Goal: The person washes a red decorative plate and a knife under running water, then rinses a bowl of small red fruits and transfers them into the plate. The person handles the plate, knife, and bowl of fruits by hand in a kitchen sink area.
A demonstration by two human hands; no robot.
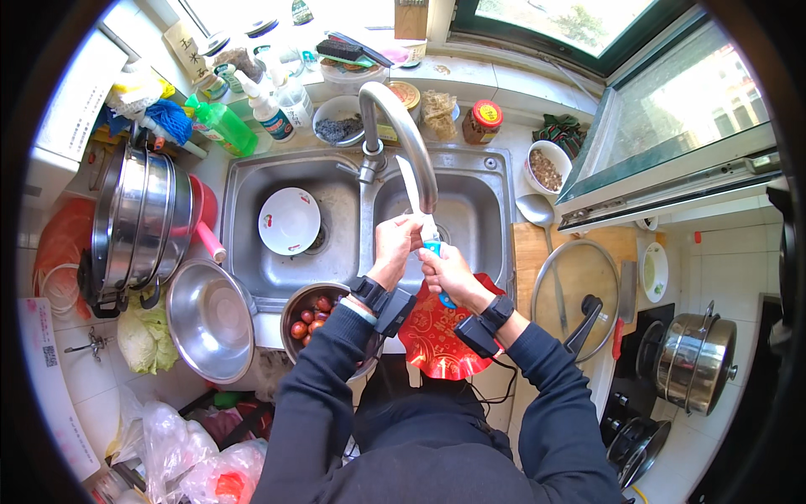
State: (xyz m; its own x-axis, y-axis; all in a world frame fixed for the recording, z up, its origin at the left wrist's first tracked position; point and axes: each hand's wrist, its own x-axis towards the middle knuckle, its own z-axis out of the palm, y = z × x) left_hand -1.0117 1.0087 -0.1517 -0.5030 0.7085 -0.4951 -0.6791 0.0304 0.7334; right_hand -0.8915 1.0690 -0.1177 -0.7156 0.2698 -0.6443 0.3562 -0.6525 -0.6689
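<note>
Over the right basin of the steel double sink (370, 277), my right hand (450, 271) grips the blue handle of a knife (410, 183). Its pale blade points up and away, beneath the curved faucet (403, 120). The fingers of my left hand (398, 246) are closed around the lower part of the blade; the exact contact is partly hidden. Whether water runs there is hard to tell. Below my hands hangs a red wavy-edged sheet with gold print (447, 340). A steel bowl (293, 346) of round reddish fruits (318, 315) is partly behind my left forearm.
A white bowl (289, 220) lies in the left basin. Left stand a steel basin (211, 321) and a steamer pot (141, 214). A cutting board (522, 242) at right carries a glass lid (576, 277), ladle (536, 210) and cleaver (627, 290). An open window sash (680, 126) juts in.
</note>
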